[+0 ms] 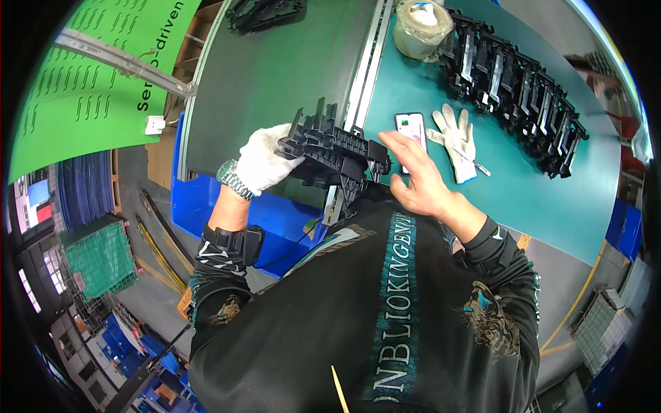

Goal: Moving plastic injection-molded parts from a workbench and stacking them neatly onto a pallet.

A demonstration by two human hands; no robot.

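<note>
A black, ribbed plastic component (334,151) is gripped at its left end by the white-gloved left hand (267,162), near the dark green flat belt (275,76). The bare right hand (421,180) is held open beside its right end, thumb and fingers parted; whether contact is made cannot be told.

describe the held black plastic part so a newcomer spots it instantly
Find the broad green belt. At its near end, the white-gloved left hand holds a black, ribbed plastic part with prongs. Unlike the row of black parts on the teal table, it's held.
</note>
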